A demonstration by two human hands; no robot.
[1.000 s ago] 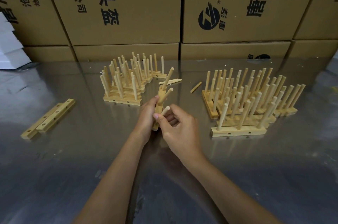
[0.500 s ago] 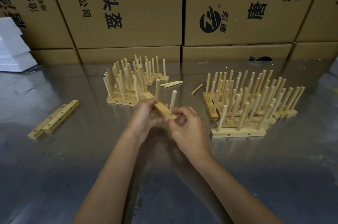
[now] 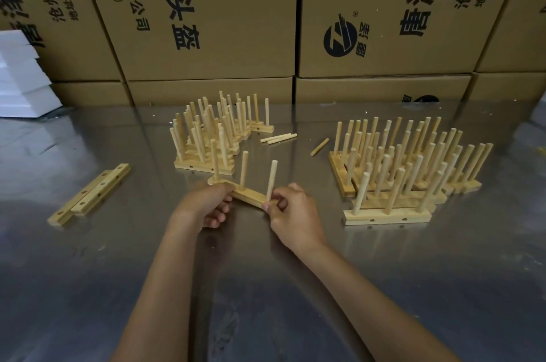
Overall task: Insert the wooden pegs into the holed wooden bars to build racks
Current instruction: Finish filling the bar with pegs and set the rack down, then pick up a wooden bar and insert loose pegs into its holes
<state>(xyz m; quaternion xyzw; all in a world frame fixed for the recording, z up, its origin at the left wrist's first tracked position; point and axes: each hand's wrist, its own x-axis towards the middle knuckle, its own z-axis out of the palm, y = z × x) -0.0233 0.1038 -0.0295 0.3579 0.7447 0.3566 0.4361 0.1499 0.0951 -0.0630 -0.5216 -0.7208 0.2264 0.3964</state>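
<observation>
Cardboard cartons (image 3: 206, 12) printed with Chinese characters, one reading "头盔", wall off the back of my steel table (image 3: 88, 273). Since a second ago I've levelled the bar (image 3: 248, 194), its three pegs now upright. My left hand (image 3: 204, 205) grips its middle; my right hand (image 3: 292, 211) pinches its near end beside the last peg (image 3: 271, 179).

racks (image 3: 407, 178): pale wood | boxes (image 3: 206, 12): brown, black print | table (image 3: 88, 273): grey
</observation>
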